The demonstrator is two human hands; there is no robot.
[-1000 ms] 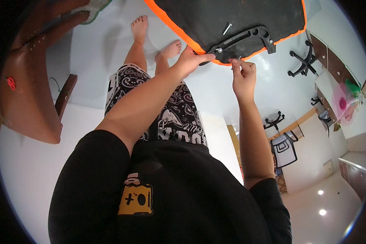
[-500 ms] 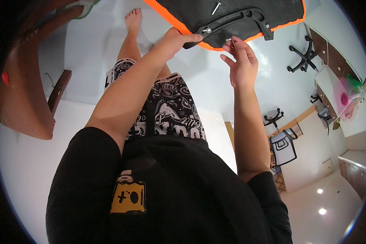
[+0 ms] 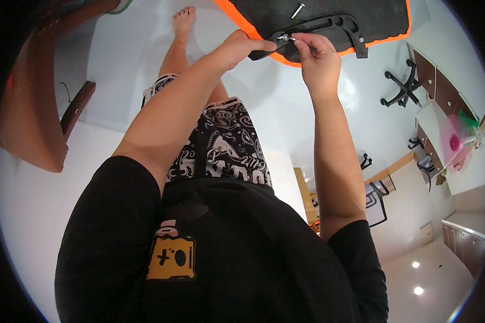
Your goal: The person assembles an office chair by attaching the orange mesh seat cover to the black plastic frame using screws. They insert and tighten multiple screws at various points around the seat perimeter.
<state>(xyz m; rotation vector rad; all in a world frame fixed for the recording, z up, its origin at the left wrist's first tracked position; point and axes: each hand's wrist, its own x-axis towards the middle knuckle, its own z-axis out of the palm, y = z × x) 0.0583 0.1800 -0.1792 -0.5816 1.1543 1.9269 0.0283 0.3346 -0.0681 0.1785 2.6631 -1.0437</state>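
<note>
At the top lies a black panel (image 3: 312, 9) edged with orange mesh, like the underside of a chair seat. A curved black plastic armrest (image 3: 320, 24) with holes rests across it. My left hand (image 3: 237, 49) grips the armrest's near-left end, thumb on top, other fingers hidden. My right hand (image 3: 320, 56) is closed in a pinch on a thin metal piece (image 3: 292, 39), whose kind is hard to make out. Its tip meets a silver bolt (image 3: 283, 37) in the armrest's left end. A second bolt (image 3: 361, 39) sits at the right end.
A loose silver bolt (image 3: 298, 11) lies on the black panel. On the right stand a black wheeled chair base (image 3: 401, 86) and brown-fronted cabinets (image 3: 436, 81). At the left is a brown wooden piece of furniture (image 3: 29, 118). My bare foot (image 3: 184, 24) is on the pale floor.
My right hand has moved up and left, bringing the thin metal piece to the bolt at the armrest's left end. The panel appears slightly farther right in view; my left hand keeps its grip.
</note>
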